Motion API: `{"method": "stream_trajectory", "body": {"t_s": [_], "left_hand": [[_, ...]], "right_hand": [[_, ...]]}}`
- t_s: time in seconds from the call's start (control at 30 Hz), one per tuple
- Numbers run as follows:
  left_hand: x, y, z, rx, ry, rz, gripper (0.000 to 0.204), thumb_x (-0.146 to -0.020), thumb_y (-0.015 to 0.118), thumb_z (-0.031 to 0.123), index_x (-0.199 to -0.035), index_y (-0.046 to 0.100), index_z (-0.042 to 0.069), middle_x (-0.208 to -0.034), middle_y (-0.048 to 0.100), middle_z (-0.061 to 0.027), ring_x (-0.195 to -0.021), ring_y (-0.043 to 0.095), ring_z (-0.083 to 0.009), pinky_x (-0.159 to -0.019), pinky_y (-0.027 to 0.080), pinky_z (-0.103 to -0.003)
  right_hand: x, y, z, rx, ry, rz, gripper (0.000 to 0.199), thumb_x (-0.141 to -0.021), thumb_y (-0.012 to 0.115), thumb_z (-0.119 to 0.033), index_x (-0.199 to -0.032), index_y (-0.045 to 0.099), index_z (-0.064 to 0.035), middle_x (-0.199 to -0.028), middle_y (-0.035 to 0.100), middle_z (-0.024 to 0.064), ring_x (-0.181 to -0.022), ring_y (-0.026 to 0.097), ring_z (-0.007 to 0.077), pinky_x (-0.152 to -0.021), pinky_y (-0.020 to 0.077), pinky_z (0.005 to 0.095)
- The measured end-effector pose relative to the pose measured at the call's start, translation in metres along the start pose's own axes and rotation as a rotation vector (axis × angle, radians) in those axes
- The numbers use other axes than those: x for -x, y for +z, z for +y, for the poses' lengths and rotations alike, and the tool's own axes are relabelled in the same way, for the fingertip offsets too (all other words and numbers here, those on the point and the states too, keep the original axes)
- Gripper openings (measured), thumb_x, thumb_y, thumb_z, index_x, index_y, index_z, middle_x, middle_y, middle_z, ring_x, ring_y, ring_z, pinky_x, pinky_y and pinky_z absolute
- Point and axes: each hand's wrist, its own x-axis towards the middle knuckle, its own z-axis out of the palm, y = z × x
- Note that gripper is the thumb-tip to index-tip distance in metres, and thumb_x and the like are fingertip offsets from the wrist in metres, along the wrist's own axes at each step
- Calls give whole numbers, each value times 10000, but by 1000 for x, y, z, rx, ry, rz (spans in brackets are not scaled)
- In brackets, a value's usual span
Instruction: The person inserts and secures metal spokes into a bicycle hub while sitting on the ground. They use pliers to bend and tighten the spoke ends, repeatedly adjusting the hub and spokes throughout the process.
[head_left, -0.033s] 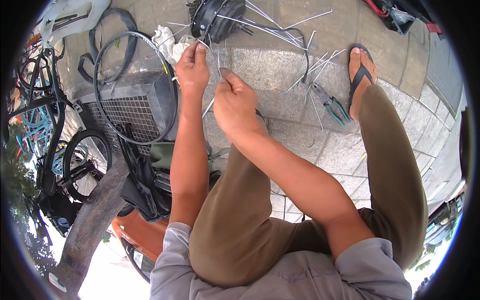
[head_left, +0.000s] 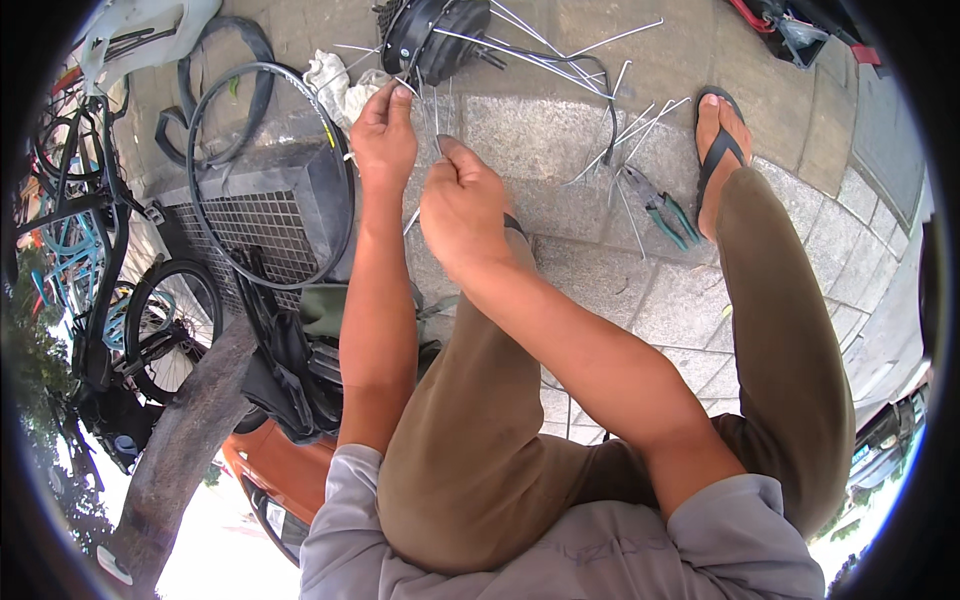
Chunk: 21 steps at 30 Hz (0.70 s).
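Note:
My left hand [head_left: 385, 135] and my right hand [head_left: 465, 205] are close together above the paving, both pinching a small bunch of thin metal spokes [head_left: 430, 115]. The spokes point up toward a black wheel hub [head_left: 435, 35], which has several spokes sticking out of it. To the left of my hands a bare bicycle rim [head_left: 270, 175] lies flat. More loose spokes [head_left: 625, 125] are scattered on the stones to the right of my hands.
Green-handled pliers [head_left: 660, 210] lie beside my sandalled foot [head_left: 720, 150]. A white rag [head_left: 340, 85] and a black tyre [head_left: 215, 95] lie at the upper left, over a metal drain grate [head_left: 250, 225]. Bicycles [head_left: 90, 260] and a tree trunk [head_left: 180, 440] stand at the left.

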Motion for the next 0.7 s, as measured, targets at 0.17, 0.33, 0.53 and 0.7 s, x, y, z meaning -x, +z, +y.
{"method": "stream_trajectory", "body": {"t_s": [0.17, 0.33, 0.53, 0.7], "left_hand": [[-12, -8, -3, 99, -90, -98, 387, -1045, 730, 240, -1310, 724, -42, -1171, 782, -112, -1075, 699, -143, -984, 536, -286], [-18, -10, -14, 203, -84, -88, 367, -1030, 733, 173, -1314, 696, -56, -1152, 780, -135, -1068, 727, -171, -944, 567, -306], [-9, -1, -3, 154, -49, -69, 463, -1001, 767, 192, -1367, 635, -58, -1194, 765, -190, -1052, 742, -209, -924, 581, -326], [-12, 3, -13, 169, -35, -77, 412, -959, 802, 201, -1279, 693, -33, -1197, 775, -176, -990, 746, -203, -881, 586, -353]], "right_hand": [[-5, 25, 5, 143, -185, 75, 487, -1031, 465, -111, -1433, 567, 144, -950, 751, 240, -780, 726, 219, -715, 565, 348], [1, 35, 6, 214, -178, 103, 490, -1017, 469, -98, -1417, 562, 170, -1033, 753, 308, -903, 776, 343, -844, 590, 404], [-4, 31, 9, 340, -289, 151, 485, -1001, 467, -88, -1402, 590, 153, -1057, 753, 322, -919, 781, 350, -869, 586, 411], [-12, 28, 13, 365, -303, 158, 478, -1012, 482, -94, -1421, 598, 125, -944, 762, 226, -789, 739, 237, -793, 579, 361]]}}
